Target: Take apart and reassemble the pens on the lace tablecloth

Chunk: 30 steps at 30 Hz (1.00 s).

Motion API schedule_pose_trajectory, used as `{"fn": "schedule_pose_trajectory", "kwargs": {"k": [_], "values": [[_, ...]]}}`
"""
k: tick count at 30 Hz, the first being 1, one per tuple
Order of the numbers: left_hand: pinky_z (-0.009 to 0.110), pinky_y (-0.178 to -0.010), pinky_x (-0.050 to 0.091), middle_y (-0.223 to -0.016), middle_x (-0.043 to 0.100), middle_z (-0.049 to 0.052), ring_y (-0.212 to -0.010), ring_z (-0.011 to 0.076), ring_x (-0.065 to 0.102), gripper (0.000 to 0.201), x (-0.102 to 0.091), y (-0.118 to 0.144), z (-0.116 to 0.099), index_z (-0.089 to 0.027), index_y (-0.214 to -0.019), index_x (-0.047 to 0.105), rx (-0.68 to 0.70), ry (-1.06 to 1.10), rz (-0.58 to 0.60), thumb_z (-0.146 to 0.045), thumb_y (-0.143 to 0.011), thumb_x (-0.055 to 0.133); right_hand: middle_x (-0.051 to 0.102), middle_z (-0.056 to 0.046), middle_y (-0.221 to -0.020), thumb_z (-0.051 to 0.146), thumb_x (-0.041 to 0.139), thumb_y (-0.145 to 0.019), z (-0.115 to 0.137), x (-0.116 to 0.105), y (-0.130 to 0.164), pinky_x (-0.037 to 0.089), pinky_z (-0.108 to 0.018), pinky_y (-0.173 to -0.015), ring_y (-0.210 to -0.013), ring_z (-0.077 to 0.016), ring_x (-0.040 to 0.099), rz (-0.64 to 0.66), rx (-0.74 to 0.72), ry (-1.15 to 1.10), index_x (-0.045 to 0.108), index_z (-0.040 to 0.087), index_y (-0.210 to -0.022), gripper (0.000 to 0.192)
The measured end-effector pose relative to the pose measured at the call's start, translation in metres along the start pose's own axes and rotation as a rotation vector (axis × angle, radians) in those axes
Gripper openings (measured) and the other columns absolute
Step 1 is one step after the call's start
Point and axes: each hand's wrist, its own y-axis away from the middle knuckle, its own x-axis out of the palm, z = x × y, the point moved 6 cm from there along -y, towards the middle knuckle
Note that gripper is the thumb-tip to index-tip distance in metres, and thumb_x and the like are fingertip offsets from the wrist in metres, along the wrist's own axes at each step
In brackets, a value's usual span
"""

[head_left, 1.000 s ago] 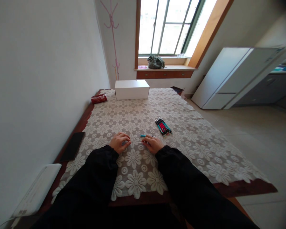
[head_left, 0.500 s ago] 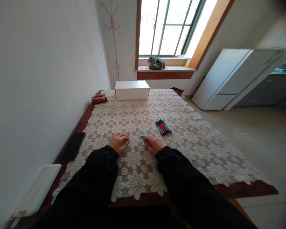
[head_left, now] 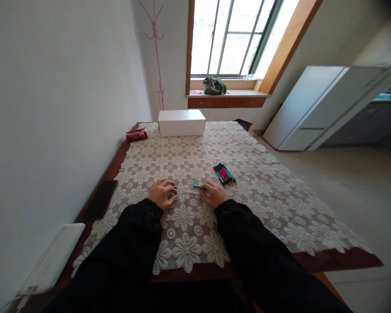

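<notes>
My left hand (head_left: pixel 162 193) and my right hand (head_left: pixel 214 194) rest on the lace tablecloth (head_left: pixel 254 195), a short way apart. Between them runs a thin pale refill (head_left: pixel 189 191), pinched at each end by my fingers. A teal pen part (head_left: pixel 197 186) pokes out by my right fingertips; whether that hand grips it I cannot tell. A bundle of several red, teal and black pens (head_left: pixel 224 173) lies just beyond and to the right of my right hand.
A white box (head_left: pixel 181 122) stands at the far end of the table, a red packet (head_left: pixel 136 135) to its left. A black phone (head_left: pixel 99 200) and a white device (head_left: pixel 50 260) lie along the left edge by the wall. A white fridge (head_left: pixel 316 108) stands on the right.
My hands have shifted slightly forward and a little closer to each other, still on the thin refill. The pens and box have not moved.
</notes>
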Motion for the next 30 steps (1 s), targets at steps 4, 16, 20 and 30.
{"fn": "schedule_pose_trajectory", "kwargs": {"k": [4, 16, 20, 30], "values": [[0.048, -0.104, 0.039, -0.111, 0.068, 0.003, -0.118, 0.028, 0.051, 0.007, 0.0015, 0.0006, 0.0007, -0.027, -0.079, 0.073, 0.009, 0.0, 0.002, -0.032, -0.074, 0.073, 0.066, -0.002, -0.101, 0.032, 0.06, -0.089, 0.0022, 0.0028, 0.0008, 0.045, -0.025, -0.076, -0.087, -0.0164, 0.063, 0.045, -0.031, 0.017, 0.07, 0.028, -0.1, 0.015], [0.047, -0.105, 0.039, -0.109, 0.069, 0.002, -0.116, 0.026, 0.053, 0.007, 0.0038, -0.0015, 0.0015, -0.027, -0.078, 0.074, 0.026, 0.027, 0.01, -0.033, -0.078, 0.071, 0.066, -0.001, -0.1, 0.026, 0.056, -0.092, 0.0058, 0.0071, 0.001, 0.045, -0.025, -0.076, -0.087, -0.0154, 0.063, 0.09, -0.085, 0.005, 0.07, 0.026, -0.094, 0.015], [0.047, -0.105, 0.039, -0.109, 0.069, 0.002, -0.116, 0.0256, 0.054, 0.006, 0.004, -0.0014, 0.0001, -0.027, -0.078, 0.074, 0.035, 0.033, 0.021, -0.033, -0.078, 0.072, 0.065, -0.001, -0.1, 0.027, 0.055, -0.092, 0.0051, 0.0082, 0.0009, 0.045, -0.024, -0.076, -0.088, -0.0153, 0.063, 0.101, -0.084, 0.005, 0.07, 0.026, -0.095, 0.015], [0.048, -0.105, 0.039, -0.109, 0.07, 0.002, -0.116, 0.0258, 0.054, 0.006, 0.0036, -0.0014, -0.0013, -0.027, -0.077, 0.074, 0.035, 0.032, 0.029, -0.033, -0.077, 0.072, 0.065, -0.001, -0.102, 0.028, 0.054, -0.093, 0.0048, 0.0094, 0.0001, 0.045, -0.024, -0.077, -0.088, -0.0149, 0.062, 0.135, -0.081, 0.015, 0.071, 0.027, -0.099, 0.018]]}}
